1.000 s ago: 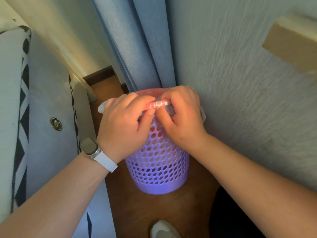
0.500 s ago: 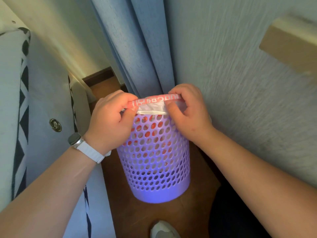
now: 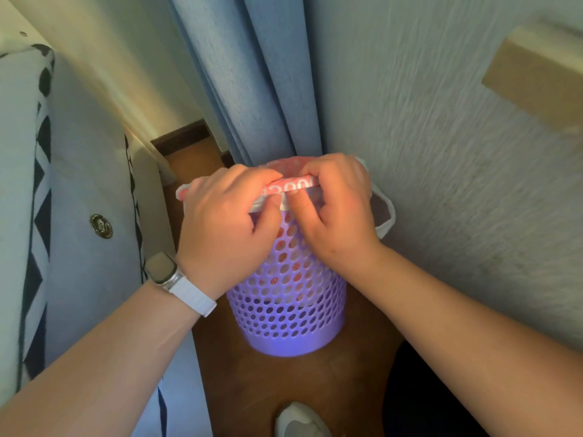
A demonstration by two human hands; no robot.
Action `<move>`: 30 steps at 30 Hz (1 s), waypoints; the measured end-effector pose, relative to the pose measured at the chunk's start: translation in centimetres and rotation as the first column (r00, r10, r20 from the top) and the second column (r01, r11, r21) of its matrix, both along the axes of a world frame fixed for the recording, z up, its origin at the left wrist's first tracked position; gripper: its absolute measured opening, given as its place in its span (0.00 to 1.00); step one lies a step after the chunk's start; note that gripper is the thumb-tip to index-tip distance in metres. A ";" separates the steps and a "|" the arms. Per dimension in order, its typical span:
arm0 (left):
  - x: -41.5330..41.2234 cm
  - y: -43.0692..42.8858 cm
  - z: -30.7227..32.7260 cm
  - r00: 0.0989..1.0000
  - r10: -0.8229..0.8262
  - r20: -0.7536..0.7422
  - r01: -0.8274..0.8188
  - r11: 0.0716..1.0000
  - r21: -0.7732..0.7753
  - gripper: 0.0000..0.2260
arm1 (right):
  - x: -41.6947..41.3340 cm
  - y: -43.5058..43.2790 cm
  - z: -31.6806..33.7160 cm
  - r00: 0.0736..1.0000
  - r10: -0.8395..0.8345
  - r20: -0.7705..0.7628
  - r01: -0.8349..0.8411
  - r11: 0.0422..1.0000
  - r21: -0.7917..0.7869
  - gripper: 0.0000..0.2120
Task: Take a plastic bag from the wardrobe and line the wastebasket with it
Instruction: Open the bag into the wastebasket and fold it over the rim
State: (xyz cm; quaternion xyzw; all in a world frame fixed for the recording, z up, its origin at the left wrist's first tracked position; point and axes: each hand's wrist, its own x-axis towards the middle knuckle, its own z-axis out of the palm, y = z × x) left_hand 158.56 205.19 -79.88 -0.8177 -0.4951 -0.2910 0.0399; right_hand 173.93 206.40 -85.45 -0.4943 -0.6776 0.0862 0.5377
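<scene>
Both hands, left (image 3: 227,225) and right (image 3: 337,212), had fingers curled tight, pinching the bag (image 3: 291,187) folded over the near rim of the basket (image 3: 290,307) on the floor.

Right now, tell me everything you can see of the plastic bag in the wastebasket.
The plastic bag is thin film, pinkish red with white print and white edges. It sits inside the purple perforated wastebasket, red showing through the holes. Its top is folded over the near rim, where the left hand and right hand pinch it. A white handle loop hangs outside on the right.
</scene>
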 end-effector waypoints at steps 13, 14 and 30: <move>-2.5 2.0 -0.6 0.984 -0.018 0.177 0.047 0.985 -0.164 0.09 | 2.1 1.6 -1.4 0.994 0.102 -0.031 -0.104 0.991 -0.086 0.16; -2.7 2.0 -0.6 0.981 -0.021 0.193 0.054 0.984 -0.168 0.09 | 2.2 1.8 -1.5 0.995 0.092 -0.041 -0.095 0.992 -0.088 0.14; 0.1 -0.1 0.1 0.999 -0.046 -0.002 0.046 0.999 -0.013 0.13 | 0.4 0.5 -0.5 0.999 0.009 0.031 -0.007 0.999 -0.045 0.09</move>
